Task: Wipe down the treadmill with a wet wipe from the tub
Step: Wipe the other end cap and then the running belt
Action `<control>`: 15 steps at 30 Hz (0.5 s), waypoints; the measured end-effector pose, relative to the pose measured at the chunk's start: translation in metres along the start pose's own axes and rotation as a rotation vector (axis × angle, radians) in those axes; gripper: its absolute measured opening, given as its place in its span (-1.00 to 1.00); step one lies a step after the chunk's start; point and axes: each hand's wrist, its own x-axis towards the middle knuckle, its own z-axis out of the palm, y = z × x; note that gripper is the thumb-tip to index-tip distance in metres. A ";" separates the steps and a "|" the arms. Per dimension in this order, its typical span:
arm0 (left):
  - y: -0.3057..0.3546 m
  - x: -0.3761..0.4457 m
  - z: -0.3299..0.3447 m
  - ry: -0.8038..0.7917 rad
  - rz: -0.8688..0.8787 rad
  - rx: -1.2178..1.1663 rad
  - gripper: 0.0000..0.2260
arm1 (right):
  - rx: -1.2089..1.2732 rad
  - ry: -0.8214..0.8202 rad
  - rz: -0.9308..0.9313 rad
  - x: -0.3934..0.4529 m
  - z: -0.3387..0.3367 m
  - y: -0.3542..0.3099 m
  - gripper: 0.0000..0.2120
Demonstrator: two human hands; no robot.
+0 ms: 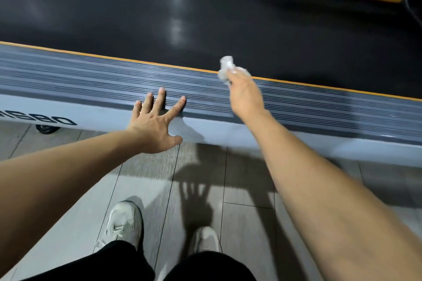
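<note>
Right there, the crumpled white wet wipe (226, 68) is pinched in the right hand (245, 94) at the orange edge between the treadmill's ribbed grey side rail (91, 80) and the wide black belt (205, 18). Left hand (155, 121), fingers spread, rests flat on the rail's outer edge. White sneakers (124, 221) stand on grey plank floor (68, 201).

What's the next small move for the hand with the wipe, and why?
Probably lower the right hand so the crumpled wipe presses flat on the ribbed side rail. The wipe looks lifted above the rail's orange edge, while the left hand rests spread on the rail.
</note>
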 end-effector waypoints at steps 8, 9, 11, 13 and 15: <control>-0.002 0.000 0.003 0.031 0.017 -0.026 -0.15 | 0.243 -0.013 0.069 -0.095 0.019 -0.049 -0.53; -0.002 0.000 0.003 0.031 0.017 -0.028 -0.16 | 0.251 -0.005 0.061 -0.095 0.021 -0.047 -0.52; -0.002 0.001 0.002 0.025 0.017 -0.024 -0.17 | 0.243 -0.008 0.052 -0.076 0.023 -0.040 -0.55; -0.003 0.000 0.001 0.015 0.022 -0.032 -0.18 | 0.212 -0.003 0.085 -0.041 0.028 -0.032 -0.63; -0.004 -0.001 -0.002 -0.006 0.029 -0.049 -0.21 | 0.142 -0.024 0.125 -0.008 0.036 -0.025 -0.59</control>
